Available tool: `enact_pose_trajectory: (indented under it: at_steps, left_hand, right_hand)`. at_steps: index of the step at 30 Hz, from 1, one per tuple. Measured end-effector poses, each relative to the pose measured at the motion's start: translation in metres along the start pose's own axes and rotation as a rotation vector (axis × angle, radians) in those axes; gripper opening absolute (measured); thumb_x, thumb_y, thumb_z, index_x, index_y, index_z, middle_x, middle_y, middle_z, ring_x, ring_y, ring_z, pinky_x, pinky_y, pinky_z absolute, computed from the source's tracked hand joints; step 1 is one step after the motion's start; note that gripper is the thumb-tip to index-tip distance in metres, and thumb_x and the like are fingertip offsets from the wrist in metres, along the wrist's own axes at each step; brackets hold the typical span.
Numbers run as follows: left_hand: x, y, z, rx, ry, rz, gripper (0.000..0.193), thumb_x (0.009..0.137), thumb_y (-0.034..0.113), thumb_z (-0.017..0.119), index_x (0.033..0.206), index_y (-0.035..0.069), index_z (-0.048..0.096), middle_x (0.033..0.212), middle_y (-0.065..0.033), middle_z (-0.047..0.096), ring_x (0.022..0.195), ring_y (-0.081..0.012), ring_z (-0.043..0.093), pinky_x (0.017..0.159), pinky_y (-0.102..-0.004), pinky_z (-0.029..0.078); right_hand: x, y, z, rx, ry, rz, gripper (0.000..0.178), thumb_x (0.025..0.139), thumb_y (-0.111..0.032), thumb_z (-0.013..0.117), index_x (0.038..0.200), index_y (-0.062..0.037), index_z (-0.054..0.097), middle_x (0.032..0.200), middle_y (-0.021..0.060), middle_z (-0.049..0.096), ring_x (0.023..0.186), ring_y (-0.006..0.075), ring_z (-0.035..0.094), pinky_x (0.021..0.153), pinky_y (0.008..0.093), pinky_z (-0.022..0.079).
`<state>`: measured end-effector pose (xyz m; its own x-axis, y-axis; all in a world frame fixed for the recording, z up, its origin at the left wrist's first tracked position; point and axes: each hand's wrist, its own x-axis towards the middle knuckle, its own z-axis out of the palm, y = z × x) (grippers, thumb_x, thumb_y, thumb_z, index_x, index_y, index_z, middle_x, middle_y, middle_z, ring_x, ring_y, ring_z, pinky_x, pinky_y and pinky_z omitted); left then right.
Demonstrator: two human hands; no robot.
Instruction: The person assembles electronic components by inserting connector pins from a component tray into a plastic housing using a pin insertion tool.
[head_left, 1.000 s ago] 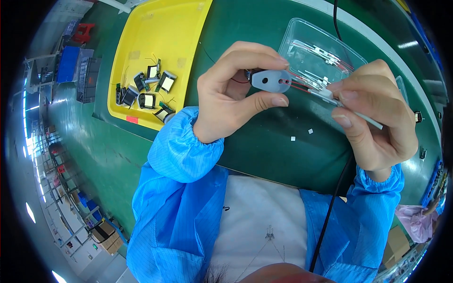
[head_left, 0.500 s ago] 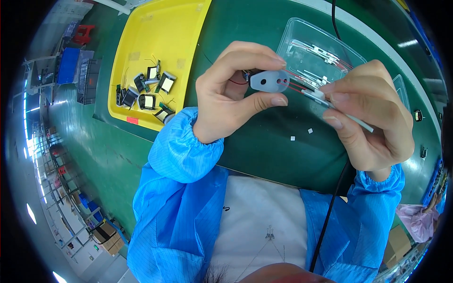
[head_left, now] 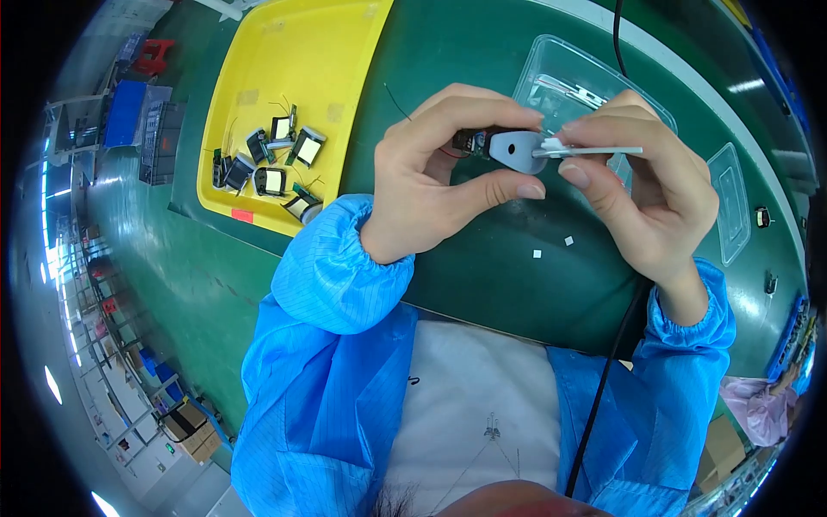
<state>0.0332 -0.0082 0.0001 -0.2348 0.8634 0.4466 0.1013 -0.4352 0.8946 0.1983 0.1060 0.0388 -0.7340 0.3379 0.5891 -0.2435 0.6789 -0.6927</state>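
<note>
My left hand (head_left: pixel 439 177) pinches a small electronic assembly (head_left: pixel 469 142) between thumb and fingers. At its right end sits a grey plastic housing (head_left: pixel 513 155), tapered, with a dark round hole. A thin dark wire sticks up behind the fingers. Between the thumb and fingertips of my right hand (head_left: pixel 655 177) is a thin white plastic strip (head_left: pixel 607 151) with a small white block at one end. That block end meets the housing's rounded right end; I cannot tell whether it is inside. Below the hands, two tiny white squares (head_left: pixel 537 254) lie on the green mat.
At the left stands a yellow tray (head_left: pixel 340 52) with several small wired assemblies (head_left: pixel 280 129). A clear plastic box (head_left: pixel 560 56) behind my right hand holds white parts with red wires. A clear lid (head_left: pixel 730 207) lies farther right. A black cable (head_left: pixel 607 362) runs down past my chest.
My right hand has moved left and up, bringing the strip against the housing and turning it nearly level. The red wires between them no longer show. My left hand has shifted slightly right.
</note>
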Motion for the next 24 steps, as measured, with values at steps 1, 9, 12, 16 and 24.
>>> enact_pose_trajectory:
  at_steps: [1,9,12,16,24]
  left_hand:
    - [0.000,0.001,0.001,-0.046,0.036,-0.023,0.043,0.065,-0.003,0.080,0.105,0.000,0.063,0.106,-0.0112,0.060,0.093,-0.0170,0.060,0.079,-0.0268,0.050]
    - [0.000,-0.005,-0.007,0.067,-0.090,0.020,0.047,0.069,0.001,0.079,0.110,-0.002,0.057,0.109,-0.0144,0.058,0.100,-0.0206,0.059,0.085,-0.0305,0.048]
    - [-0.001,-0.004,-0.007,0.088,-0.085,0.024,0.046,0.069,0.001,0.079,0.109,-0.002,0.058,0.108,-0.0145,0.058,0.099,-0.0208,0.059,0.084,-0.0306,0.048]
    - [0.001,-0.004,-0.008,0.121,-0.102,0.065,0.044,0.068,0.001,0.079,0.108,-0.002,0.059,0.106,-0.0145,0.059,0.098,-0.0209,0.059,0.082,-0.0306,0.048]
    - [0.001,-0.001,-0.009,0.099,-0.149,0.064,0.044,0.068,0.003,0.080,0.107,-0.001,0.059,0.106,-0.0142,0.059,0.096,-0.0203,0.058,0.081,-0.0299,0.048]
  right_hand:
    - [0.000,0.000,0.000,-0.001,0.007,0.046,0.019,0.074,0.004,0.070,0.091,0.0071,0.062,0.085,0.0160,0.065,0.073,0.0221,0.057,0.062,0.0303,0.043]
    - [0.004,0.003,-0.004,-0.070,-0.070,-0.014,0.020,0.073,0.004,0.071,0.090,0.0072,0.063,0.083,0.0146,0.064,0.069,0.0214,0.056,0.060,0.0283,0.042]
    - [0.003,0.003,-0.004,-0.076,-0.084,0.004,0.019,0.073,0.004,0.071,0.089,0.0072,0.062,0.081,0.0147,0.064,0.067,0.0213,0.056,0.059,0.0285,0.042]
    - [0.002,0.005,0.000,-0.052,-0.067,-0.067,0.018,0.072,0.006,0.070,0.089,0.0075,0.062,0.080,0.0160,0.064,0.063,0.0217,0.055,0.056,0.0295,0.041]
    - [0.004,0.012,0.006,-0.039,0.001,-0.191,0.018,0.065,0.006,0.072,0.081,0.0073,0.064,0.074,0.0141,0.064,0.059,0.0241,0.056,0.051,0.0309,0.043]
